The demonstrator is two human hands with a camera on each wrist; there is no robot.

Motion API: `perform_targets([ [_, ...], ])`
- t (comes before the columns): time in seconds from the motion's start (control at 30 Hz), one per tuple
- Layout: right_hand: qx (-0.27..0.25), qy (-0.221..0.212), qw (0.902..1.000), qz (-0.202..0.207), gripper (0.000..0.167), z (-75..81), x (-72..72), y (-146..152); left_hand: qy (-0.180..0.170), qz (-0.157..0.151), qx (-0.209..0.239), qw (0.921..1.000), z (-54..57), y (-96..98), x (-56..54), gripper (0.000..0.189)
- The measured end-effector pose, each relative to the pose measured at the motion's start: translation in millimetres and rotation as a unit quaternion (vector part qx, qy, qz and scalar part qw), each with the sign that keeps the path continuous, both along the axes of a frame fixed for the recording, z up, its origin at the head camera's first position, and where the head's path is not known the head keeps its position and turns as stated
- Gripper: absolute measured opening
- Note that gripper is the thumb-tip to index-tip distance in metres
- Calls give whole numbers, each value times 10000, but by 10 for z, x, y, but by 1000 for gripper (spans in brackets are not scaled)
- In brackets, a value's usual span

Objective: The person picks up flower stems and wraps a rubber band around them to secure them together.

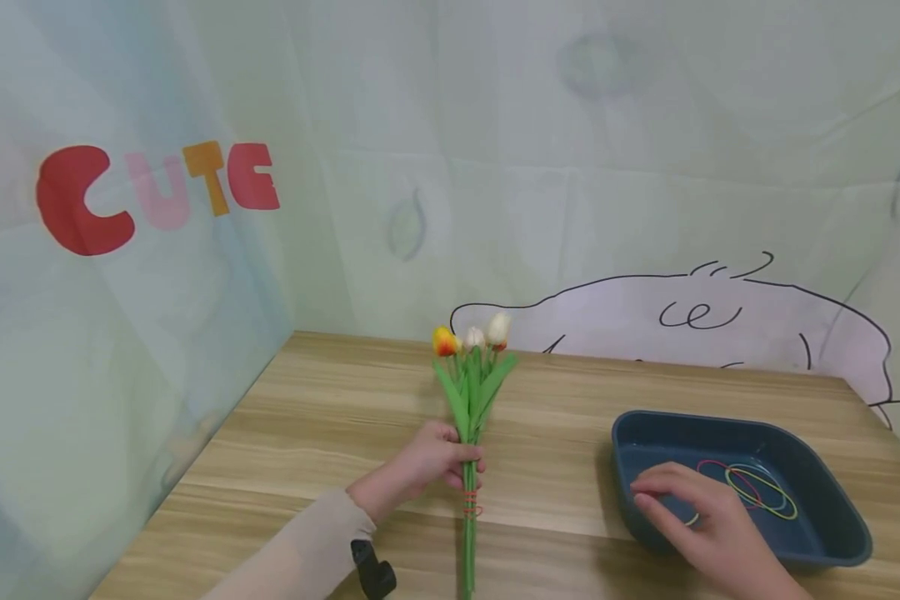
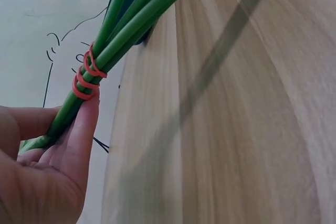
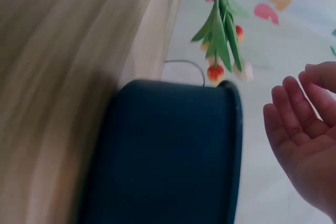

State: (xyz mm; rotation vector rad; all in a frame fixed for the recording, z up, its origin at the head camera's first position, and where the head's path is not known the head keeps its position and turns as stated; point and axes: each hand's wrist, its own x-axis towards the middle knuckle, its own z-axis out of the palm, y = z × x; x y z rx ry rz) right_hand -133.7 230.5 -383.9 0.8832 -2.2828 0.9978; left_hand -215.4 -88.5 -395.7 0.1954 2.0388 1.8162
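My left hand [image 1: 431, 458] grips a bunch of artificial tulips [image 1: 474, 396] by the green stems, just below the leaves. The blooms, orange-yellow and white, point toward the back wall. A red rubber band [image 2: 86, 80] is wound several times round the stems beside my fingers in the left wrist view. On the other side, my right hand [image 1: 701, 517] hovers over the near left rim of a dark blue tray [image 1: 832, 492], fingers loosely bent. Nothing shows in its palm in the right wrist view. Loose rubber bands [image 1: 795, 504], pink, yellow and blue, lie in the tray.
The wood-grain table [image 1: 307, 400] carries the tray on its right side. Behind and to the left hangs a pale printed cloth [image 1: 390, 100] with coloured letters and a line drawing. A black strap [image 1: 373, 571] sits at my left wrist.
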Motion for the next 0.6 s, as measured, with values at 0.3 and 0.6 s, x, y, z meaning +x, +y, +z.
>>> perform_targets([
  [0.3,115,-427,9977,-523,31,-124,35,129,-32,160,-264,9995,-92,-45,-38,14],
  [0.6,310,-782,9945,-627,29,-275,-1,223,-122,125,-404,9990,-175,-57,-81,17],
])
